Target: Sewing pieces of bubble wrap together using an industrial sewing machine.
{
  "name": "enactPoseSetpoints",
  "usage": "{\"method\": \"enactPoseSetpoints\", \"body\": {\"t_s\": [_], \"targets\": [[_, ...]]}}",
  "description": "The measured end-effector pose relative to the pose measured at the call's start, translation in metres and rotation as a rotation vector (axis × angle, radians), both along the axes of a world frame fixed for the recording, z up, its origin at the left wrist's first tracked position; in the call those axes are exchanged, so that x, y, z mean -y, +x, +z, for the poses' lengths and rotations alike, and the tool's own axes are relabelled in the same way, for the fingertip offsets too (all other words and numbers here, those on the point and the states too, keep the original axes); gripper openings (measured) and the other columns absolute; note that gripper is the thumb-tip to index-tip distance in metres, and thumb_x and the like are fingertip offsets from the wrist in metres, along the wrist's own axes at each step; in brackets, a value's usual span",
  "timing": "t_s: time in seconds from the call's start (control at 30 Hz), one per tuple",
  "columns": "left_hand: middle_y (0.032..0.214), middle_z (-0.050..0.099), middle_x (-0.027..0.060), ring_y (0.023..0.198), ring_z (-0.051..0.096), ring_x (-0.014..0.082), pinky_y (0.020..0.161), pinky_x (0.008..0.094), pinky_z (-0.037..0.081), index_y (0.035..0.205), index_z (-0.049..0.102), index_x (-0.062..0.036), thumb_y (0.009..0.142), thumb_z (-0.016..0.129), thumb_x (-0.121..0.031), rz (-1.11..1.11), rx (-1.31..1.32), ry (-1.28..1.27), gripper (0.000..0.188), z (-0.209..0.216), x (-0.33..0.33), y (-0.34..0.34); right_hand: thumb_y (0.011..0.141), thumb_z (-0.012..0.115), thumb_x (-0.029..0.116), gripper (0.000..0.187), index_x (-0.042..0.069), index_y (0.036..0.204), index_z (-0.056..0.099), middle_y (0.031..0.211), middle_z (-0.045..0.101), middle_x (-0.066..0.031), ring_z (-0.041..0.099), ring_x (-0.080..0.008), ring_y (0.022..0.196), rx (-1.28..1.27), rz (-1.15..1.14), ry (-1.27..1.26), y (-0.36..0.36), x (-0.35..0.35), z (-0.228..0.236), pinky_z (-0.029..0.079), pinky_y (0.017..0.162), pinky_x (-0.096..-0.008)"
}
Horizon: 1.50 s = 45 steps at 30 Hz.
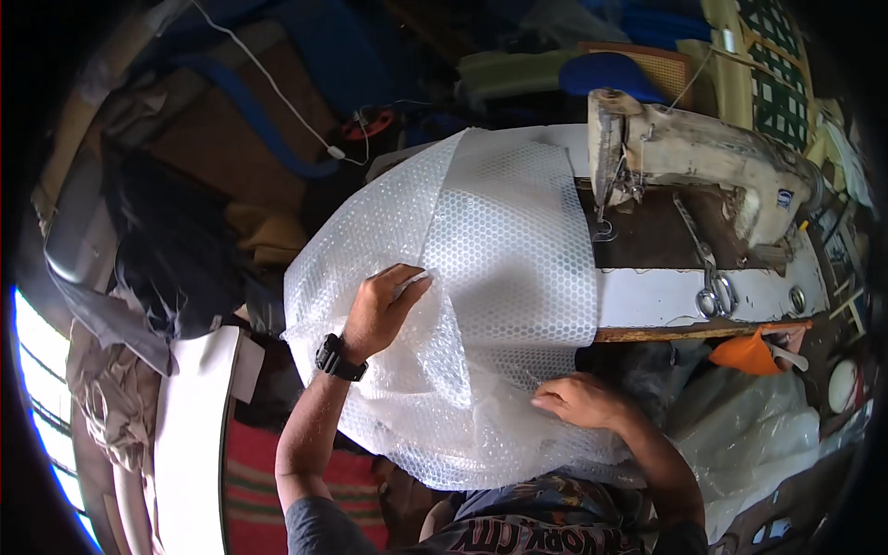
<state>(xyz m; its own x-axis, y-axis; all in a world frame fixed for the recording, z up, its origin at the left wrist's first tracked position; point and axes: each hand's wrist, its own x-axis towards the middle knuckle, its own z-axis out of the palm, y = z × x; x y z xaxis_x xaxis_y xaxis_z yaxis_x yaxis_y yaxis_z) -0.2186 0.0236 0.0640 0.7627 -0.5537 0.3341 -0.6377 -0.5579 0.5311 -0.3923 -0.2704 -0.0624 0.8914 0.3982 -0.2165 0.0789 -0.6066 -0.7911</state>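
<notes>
A large sheet of clear bubble wrap (518, 250) covers the left part of the sewing table and hangs over its front edge toward my lap. Layers of it overlap, with a folded edge running up the middle. My left hand (387, 301), a dark watch on its wrist, pinches a gathered bit of the wrap between thumb and fingers. Lower and to the right, my right hand (583, 401) rests against the hanging part, thumb and fingers close together at the plastic. Whether those fingertips grip it is hard to see.
A worn sewing machine (703, 153) stands on the table's right half. Scissors (714, 287) lie in front of it, near a small metal ring (796, 299). An orange pouch (754, 351) hangs below the edge. Clear plastic sheeting (740, 435) lies at right, a white board (192, 444) at left.
</notes>
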Motion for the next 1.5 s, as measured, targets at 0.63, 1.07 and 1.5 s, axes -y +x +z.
{"method": "enactPoseSetpoints", "body": {"t_s": [0.63,1.07,1.5], "targets": [[0.093,0.065,-0.0056,0.080,0.052,0.0023,0.072,0.0201,0.042,0.119,0.073,-0.0022,0.111,0.054,-0.030,0.214,0.544,-0.378,0.035,0.204,0.000,0.041,0.088,0.084,0.025,0.064,-0.001,0.138,0.056,0.137,0.058,-0.0228,0.062,-0.0306,0.123,0.745,-0.306,0.503,0.045,-0.031,0.070,0.054,0.098,-0.0421],[0.078,0.051,-0.0078,0.074,0.043,0.0030,0.066,0.0249,0.039,0.099,0.067,-0.0031,0.110,0.054,-0.036,0.387,0.467,-0.426,0.037,0.173,-0.047,0.087,0.095,0.074,0.037,0.074,-0.004,0.149,0.045,0.148,0.049,-0.0315,0.051,-0.0450,0.136,0.701,-0.456,0.244,0.062,0.022,0.078,0.044,0.113,-0.0513],[0.111,0.074,0.0185,0.104,0.072,0.0268,0.090,0.0376,0.053,0.119,0.070,-0.0008,0.109,0.051,-0.026,0.657,0.722,-0.040,0.033,0.167,-0.271,0.153,0.109,0.052,0.027,0.027,0.001,0.103,0.058,0.068,0.061,-0.0103,0.064,-0.0218,0.061,0.069,0.410,0.497,0.012,-0.056,0.103,0.052,0.061,-0.0418]]}}
